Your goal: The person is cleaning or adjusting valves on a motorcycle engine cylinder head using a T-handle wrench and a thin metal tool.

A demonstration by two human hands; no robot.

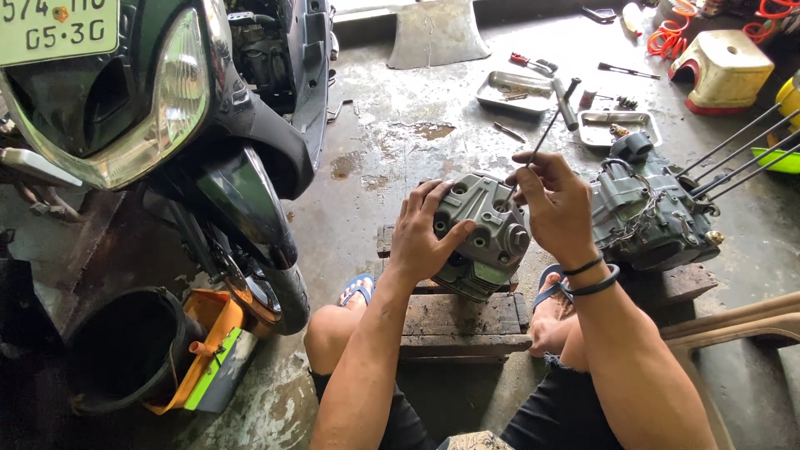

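Grey cylinder head (483,229) tilted on wooden block (462,321), thin rod (546,133) above.

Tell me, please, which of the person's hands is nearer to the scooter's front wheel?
Left. The left hand holds the grey cylinder head, on the side towards the front wheel; the right hand, pinching a thin rod, lies beyond it.

1. Floor (417,108): bare concrete, stained, with wet patches and a small puddle.
2. Scooter (167,125): parked at left, front wheel and headlight toward the camera.
3. Black bucket (125,350) beside an orange tray (212,333), lower left.
4. Two metal trays (517,90) on the floor, far side.
5. Yellow-and-red plastic stool (723,71), upper right.
6. Light: even daylight, soft shadows.
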